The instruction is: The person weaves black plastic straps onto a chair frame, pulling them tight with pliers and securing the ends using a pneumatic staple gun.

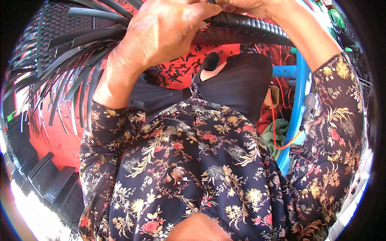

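My left hand (163, 34) is closed at the wrapped edge of a black woven wicker piece (249, 29), its thumb pressed near the edge. Close beside it, my right hand (253, 7) reaches in from the right with bent fingers at the same edge. The upper frame border cuts off part of this hand, so what its fingertips hold is hidden. A short dark strip end shows between the two hands. Many loose flat black strips (80, 42) fan out to the left, behind and below my left wrist.
Short black offcuts (177, 74) litter the red floor (60, 146) below. A blue curved frame (299, 88) stands at my right, with an orange cord (274, 120) and a green cloth (275, 134) near it. Black woven pieces (60, 184) stand at the lower left.
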The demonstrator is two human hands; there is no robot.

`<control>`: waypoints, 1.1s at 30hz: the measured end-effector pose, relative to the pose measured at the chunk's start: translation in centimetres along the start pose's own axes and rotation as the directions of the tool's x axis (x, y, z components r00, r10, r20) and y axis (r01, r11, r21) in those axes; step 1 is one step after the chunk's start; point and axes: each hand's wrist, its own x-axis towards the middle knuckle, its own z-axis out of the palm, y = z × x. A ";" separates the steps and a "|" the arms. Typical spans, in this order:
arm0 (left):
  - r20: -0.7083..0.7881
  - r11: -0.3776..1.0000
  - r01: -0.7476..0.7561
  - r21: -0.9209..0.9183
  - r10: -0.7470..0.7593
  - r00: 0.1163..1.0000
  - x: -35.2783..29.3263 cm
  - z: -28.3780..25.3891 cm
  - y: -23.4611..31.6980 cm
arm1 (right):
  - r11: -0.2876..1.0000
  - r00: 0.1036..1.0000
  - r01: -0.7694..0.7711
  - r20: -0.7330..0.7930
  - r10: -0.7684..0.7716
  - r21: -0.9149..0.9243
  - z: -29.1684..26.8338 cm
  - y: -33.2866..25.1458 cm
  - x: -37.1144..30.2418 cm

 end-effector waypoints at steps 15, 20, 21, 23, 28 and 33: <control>0.097 0.947 0.239 -0.216 -0.223 0.970 -0.7 0.9 -1.6 | 0.782 0.842 0.268 -0.259 -0.474 -0.563 1.7 0.2 -3.6; 0.106 0.927 0.241 -0.288 -0.219 0.970 1.1 -0.1 -1.6 | 0.114 0.083 0.468 -0.084 -0.993 -0.876 4.7 3.5 -4.9; 0.117 0.917 0.256 -0.305 -0.231 0.966 1.0 -0.2 -1.6 | 0.093 0.053 0.417 -0.078 -0.996 -0.904 5.1 3.2 -4.6; 0.127 0.895 0.321 -0.310 -0.296 0.947 0.8 -0.5 -1.6 | 0.066 -0.007 0.296 -0.071 -0.997 -0.953 6.0 2.4 -3.8; 0.053 0.883 0.292 -0.368 -0.294 0.954 0.8 -0.3 -1.9 | 0.084 0.114 0.323 -0.049 -0.992 -0.943 5.5 2.5 -4.7; -0.020 0.929 0.188 -0.320 -0.205 0.979 0.5 0.8 -2.3 | 0.164 0.005 0.609 -0.202 -0.979 -0.776 6.0 3.3 -5.5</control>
